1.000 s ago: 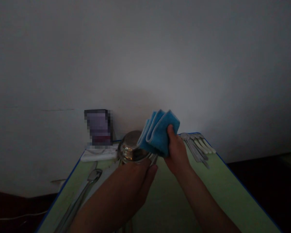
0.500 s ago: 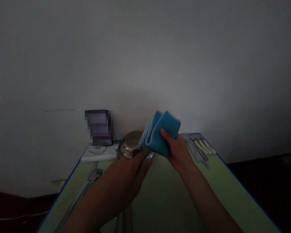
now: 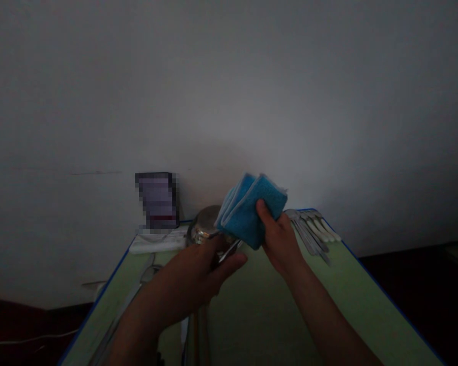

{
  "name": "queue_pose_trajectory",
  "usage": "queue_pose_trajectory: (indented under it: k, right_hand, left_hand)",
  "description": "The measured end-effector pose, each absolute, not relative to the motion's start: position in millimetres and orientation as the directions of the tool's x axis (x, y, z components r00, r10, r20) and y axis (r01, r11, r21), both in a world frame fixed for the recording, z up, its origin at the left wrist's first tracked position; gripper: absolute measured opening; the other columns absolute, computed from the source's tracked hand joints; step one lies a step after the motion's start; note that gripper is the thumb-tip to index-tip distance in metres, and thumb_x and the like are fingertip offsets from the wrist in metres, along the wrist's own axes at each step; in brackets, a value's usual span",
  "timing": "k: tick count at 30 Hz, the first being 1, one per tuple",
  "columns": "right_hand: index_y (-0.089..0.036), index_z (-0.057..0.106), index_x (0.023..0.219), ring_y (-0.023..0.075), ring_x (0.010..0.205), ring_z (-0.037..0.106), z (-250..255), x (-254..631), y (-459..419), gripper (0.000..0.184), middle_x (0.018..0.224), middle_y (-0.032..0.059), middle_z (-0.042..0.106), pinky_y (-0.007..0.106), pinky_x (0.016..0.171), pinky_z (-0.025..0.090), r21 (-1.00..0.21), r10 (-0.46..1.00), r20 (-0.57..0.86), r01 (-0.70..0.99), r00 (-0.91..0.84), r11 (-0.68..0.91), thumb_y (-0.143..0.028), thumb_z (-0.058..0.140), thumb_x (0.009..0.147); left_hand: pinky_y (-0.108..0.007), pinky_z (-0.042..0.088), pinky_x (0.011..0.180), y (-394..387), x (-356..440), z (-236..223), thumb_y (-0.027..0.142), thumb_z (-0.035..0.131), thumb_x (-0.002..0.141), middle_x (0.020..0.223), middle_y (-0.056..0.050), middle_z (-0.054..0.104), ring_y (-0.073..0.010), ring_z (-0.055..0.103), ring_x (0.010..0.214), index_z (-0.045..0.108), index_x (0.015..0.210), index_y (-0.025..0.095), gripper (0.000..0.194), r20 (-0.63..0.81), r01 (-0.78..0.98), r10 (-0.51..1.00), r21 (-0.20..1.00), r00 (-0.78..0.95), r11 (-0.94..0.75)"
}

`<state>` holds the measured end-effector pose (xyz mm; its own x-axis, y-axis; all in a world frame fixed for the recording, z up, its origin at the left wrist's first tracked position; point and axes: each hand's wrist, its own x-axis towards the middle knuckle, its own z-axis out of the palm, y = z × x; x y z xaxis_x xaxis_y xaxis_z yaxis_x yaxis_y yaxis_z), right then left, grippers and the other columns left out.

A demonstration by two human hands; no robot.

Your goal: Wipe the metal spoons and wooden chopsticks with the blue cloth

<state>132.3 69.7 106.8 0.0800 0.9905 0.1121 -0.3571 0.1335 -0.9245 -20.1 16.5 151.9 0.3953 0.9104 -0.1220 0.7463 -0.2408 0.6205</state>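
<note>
Cloth [image 3: 248,218] folded, gripped by right hand [image 3: 281,239], thumb on top, presumably keeping layers together; left hand [image 3: 196,272], at cloth's eight o'clock, curled loosely round metal utensil [image 3: 229,250].

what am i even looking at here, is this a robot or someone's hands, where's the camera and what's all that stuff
No robot: these are a person's two bare hands. All the pictures come from one camera worn on the head, looking forward and down.

The right hand grips a folded blue cloth. The left hand is beside it, with a shiny metal piece between its thumb and fingers; it's too dark to tell what that is, or how firmly it's held.

On the green table are an upturned metal bowl behind the hands, long metal utensils at the left and a group of cutlery at the far right.
</note>
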Motion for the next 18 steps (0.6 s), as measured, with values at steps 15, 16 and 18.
queue_pose_trajectory:
  k: [15,16,18]
  right_hand:
    - [-0.019,0.065,0.092,0.0192,0.092,0.059,118.2,130.9,63.3,0.033,0.092,0.0015,0.067,0.031,0.083,0.043,-0.951,0.952,0.304,-0.048,0.039,0.306,-0.047,0.053,0.079]
    - [-0.02,0.064,0.096,0.0192,0.095,0.058,118.1,130.8,63.5,0.033,0.097,0.0017,0.067,0.031,0.085,0.043,-0.953,0.954,0.297,-0.049,0.047,0.299,-0.046,0.052,0.08]
    - [-0.021,0.061,0.104,0.0192,0.103,0.056,117.1,130.8,64.3,0.035,0.108,0.0024,0.064,0.033,0.092,0.04,-0.956,0.958,0.285,-0.057,0.04,0.287,-0.045,0.053,0.079]
  left_hand:
    - [-0.022,0.041,0.051,37.3,-12.2,136.9,0.044,0.042,0.087,0.052,0.003,0.06,-0.0136,0.058,0.051,0.057,0.069,0.017,0.036,0.153,0.592,0.969,0.769,0.196,-0.241]
    - [-0.022,0.043,0.052,38.1,-12.9,136.1,0.043,0.043,0.087,0.057,0.002,0.063,-0.0141,0.06,0.054,0.059,0.072,0.017,0.034,0.172,0.569,0.967,0.784,0.186,-0.249]
    - [-0.023,0.046,0.057,38.7,-14.3,135.7,0.042,0.046,0.085,0.067,0.0,0.068,-0.0161,0.063,0.063,0.062,0.08,0.017,0.03,0.2,0.535,0.972,0.812,0.122,-0.234]
